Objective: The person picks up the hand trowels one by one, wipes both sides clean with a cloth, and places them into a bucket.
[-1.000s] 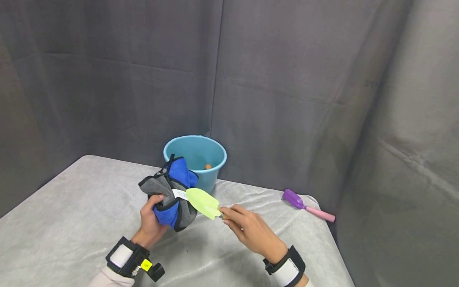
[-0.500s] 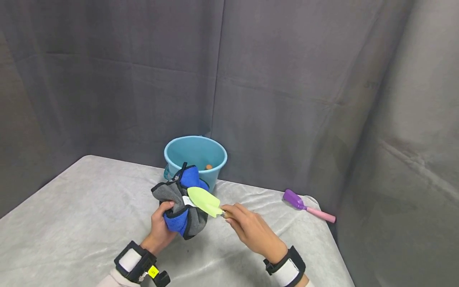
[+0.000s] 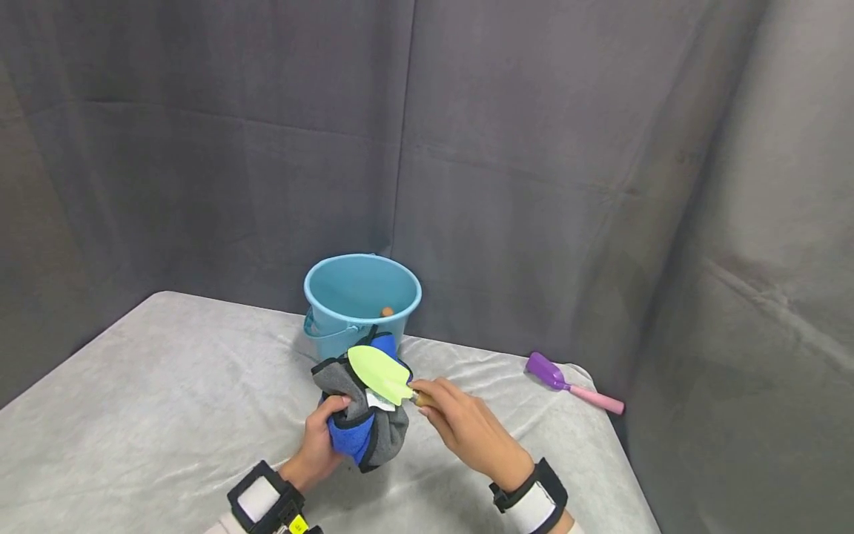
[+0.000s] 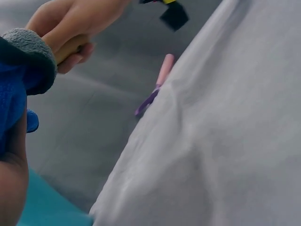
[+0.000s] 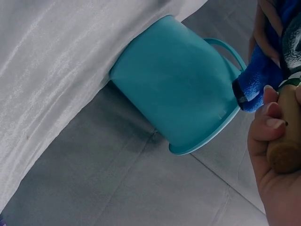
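Observation:
My left hand (image 3: 322, 445) grips a bunched blue and grey cloth (image 3: 350, 439) with black edging and a white tag, held above the table in front of the bucket. Between the fingers of my right hand (image 3: 467, 430) is the wooden handle (image 5: 286, 136) of a small trowel. Its light green blade (image 3: 379, 373) points up and left, lying over the cloth in the head view. In the left wrist view the cloth (image 4: 14, 94) hides most of the left hand, and the blade is out of sight there.
A light blue bucket (image 3: 327, 326) stands at the table's back edge, with a small orange-brown thing (image 3: 387, 312) inside. On the right lies a purple scoop (image 3: 545, 370) with a pink handle. Grey curtains (image 3: 520, 185) hang behind the pale cloth-covered table (image 3: 167, 371).
My left hand has carried the cloth right and toward me, so more of it sits beneath the trowel blade and more of the bucket shows. The right hand has stayed almost still.

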Demonstrator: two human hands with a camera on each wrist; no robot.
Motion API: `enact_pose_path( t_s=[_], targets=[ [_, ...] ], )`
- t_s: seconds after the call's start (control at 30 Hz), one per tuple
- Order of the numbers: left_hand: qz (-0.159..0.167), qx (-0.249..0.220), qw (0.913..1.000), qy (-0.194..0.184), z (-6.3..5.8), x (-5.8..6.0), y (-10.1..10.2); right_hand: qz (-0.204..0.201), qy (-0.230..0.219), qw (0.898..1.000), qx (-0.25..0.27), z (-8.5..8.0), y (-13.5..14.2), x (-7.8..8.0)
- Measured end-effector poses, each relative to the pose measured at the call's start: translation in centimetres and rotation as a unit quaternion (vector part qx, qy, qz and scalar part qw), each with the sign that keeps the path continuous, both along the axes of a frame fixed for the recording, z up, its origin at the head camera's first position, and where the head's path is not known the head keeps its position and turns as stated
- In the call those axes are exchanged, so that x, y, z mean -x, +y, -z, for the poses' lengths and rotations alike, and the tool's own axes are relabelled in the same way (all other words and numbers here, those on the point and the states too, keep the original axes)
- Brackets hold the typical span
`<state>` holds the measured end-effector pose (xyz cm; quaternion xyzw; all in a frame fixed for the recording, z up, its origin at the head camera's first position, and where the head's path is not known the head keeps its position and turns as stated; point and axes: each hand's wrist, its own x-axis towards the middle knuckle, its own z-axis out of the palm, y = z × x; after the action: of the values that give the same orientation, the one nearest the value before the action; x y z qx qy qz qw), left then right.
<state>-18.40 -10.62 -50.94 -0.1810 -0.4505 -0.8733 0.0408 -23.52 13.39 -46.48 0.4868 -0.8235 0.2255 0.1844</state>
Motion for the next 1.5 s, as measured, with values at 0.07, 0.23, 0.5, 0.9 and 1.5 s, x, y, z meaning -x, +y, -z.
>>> enact_pose_path(
  t_s=[0.07,0.23,0.5,0.9,1.5],
  targets=[
    [-0.001,0.01,0.9999,-0.013,0.1,-0.2,0.5,0.001,0.0,1.0,-0.004,0.0,0.0,0.0],
    [-0.03,0.035,0.9943,-0.096,-0.2,-0.6,1.5,-0.001,-0.004,1.0,-0.007,0.1,-0.1,0.0],
    [-0.034,0.038,0.9928,-0.108,-0.2,-0.7,1.5,-0.007,0.014,1.0,-0.008,0.2,-0.1,0.0],
    [-0.025,0.03,0.9973,-0.062,-0.1,-0.5,0.9,-0.021,-0.007,1.0,-0.006,0.0,-0.1,0.0],
    [-0.046,0.021,0.9976,-0.048,-0.6,0.0,-0.3,-0.031,-0.002,0.999,-0.006,0.0,-0.1,0.0]
  ],
)
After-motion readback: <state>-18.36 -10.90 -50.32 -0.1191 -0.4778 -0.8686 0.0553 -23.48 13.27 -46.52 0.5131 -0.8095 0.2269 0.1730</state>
